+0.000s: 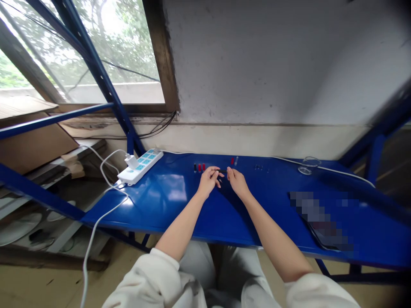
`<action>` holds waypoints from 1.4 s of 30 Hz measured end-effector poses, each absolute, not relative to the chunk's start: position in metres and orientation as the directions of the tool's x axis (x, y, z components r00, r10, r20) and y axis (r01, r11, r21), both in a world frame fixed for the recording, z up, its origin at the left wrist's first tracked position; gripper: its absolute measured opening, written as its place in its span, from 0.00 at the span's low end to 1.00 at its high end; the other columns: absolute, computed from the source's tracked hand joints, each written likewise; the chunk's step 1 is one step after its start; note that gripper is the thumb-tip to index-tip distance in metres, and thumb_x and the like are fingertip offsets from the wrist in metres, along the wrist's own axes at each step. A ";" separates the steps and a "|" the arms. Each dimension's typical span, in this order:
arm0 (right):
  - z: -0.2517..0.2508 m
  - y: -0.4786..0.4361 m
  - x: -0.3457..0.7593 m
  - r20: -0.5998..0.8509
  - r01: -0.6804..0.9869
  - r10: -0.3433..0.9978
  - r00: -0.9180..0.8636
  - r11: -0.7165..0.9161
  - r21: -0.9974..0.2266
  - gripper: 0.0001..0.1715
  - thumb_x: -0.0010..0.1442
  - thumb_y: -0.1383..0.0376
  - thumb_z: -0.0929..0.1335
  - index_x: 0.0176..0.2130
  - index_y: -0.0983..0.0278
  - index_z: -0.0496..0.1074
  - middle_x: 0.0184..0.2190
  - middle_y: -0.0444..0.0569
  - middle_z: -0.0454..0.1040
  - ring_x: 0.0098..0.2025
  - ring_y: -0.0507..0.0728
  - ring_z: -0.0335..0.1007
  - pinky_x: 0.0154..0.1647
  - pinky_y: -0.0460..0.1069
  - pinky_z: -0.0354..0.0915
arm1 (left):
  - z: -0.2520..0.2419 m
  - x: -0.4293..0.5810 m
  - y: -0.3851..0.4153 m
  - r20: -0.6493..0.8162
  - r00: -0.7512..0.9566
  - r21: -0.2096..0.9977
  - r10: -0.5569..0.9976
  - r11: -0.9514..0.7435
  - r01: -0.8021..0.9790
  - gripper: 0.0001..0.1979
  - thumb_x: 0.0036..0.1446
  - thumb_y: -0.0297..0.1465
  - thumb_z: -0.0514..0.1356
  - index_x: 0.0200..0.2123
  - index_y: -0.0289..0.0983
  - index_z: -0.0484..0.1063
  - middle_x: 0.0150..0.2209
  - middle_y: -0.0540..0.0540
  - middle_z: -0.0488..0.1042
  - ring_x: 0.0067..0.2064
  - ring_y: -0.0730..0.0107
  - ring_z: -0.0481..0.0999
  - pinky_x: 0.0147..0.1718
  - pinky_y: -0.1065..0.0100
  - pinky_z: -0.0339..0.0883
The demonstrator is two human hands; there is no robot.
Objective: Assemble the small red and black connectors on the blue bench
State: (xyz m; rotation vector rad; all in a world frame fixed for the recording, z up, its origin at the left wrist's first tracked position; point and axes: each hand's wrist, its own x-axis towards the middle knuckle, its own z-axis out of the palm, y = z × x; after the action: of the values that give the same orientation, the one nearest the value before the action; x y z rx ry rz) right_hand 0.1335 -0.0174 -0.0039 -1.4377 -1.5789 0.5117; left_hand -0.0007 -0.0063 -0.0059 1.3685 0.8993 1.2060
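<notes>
Over the far middle of a blue metal table (180, 205), my left hand (209, 179) and my right hand (236, 179) meet. Together they pinch a small thin black piece (222, 171), each hand closed on one end of it. Just beyond my left hand stand a small black part and two red ones (199, 167) in a row. A further red part (232, 161) and a small clear piece (236, 160) lie beyond my right hand.
A white power strip (141, 166) with a plugged-in adapter and white cable lies at the table's far left. A clear round item and thin cable (306, 167) sit far right; tiny dark parts (260, 167) lie nearby. A dark flat object (321, 222) rests on the right.
</notes>
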 end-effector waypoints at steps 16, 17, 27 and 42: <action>-0.003 -0.022 0.134 0.408 0.546 0.912 0.032 0.326 -0.771 0.25 0.59 0.50 0.54 0.22 0.62 0.61 0.18 0.43 0.65 0.22 0.51 0.60 0.26 0.45 0.55 | -0.016 0.001 -0.005 0.177 0.210 0.978 0.961 -0.197 0.076 0.15 0.58 0.42 0.44 0.28 0.37 0.57 0.20 0.55 0.65 0.13 0.82 0.63 0.14 0.78 0.53; -0.002 -0.022 0.134 0.406 0.545 0.914 0.021 0.330 -0.771 0.25 0.59 0.50 0.54 0.22 0.62 0.61 0.19 0.43 0.65 0.23 0.51 0.60 0.27 0.45 0.55 | -0.015 0.001 -0.005 0.174 0.194 0.978 0.966 -0.192 0.081 0.17 0.58 0.43 0.43 0.27 0.37 0.56 0.18 0.55 0.65 0.13 0.82 0.62 0.14 0.78 0.54; 0.001 -0.022 0.138 0.383 0.482 0.921 -0.075 0.370 -0.794 0.18 0.59 0.53 0.55 0.30 0.62 0.63 0.22 0.43 0.66 0.23 0.50 0.62 0.28 0.45 0.58 | -0.013 -0.001 -0.004 0.144 0.079 0.989 0.986 -0.147 0.035 0.21 0.54 0.48 0.46 0.24 0.35 0.58 0.14 0.54 0.63 0.12 0.80 0.61 0.13 0.77 0.53; -0.006 -0.014 0.147 0.362 0.488 0.920 -0.149 0.387 -0.782 0.13 0.55 0.58 0.60 0.37 0.62 0.65 0.25 0.45 0.71 0.27 0.52 0.67 0.31 0.47 0.62 | -0.014 -0.001 -0.004 0.216 0.030 0.973 0.976 -0.218 0.075 0.18 0.55 0.45 0.48 0.27 0.36 0.60 0.18 0.54 0.65 0.12 0.82 0.61 0.12 0.77 0.52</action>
State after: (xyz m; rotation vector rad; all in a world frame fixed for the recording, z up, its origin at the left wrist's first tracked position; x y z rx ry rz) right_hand 0.1474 -0.0141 -0.0060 -1.2310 -1.7849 0.6307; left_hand -0.0008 -0.0037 -0.0138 1.4388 1.1389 1.3148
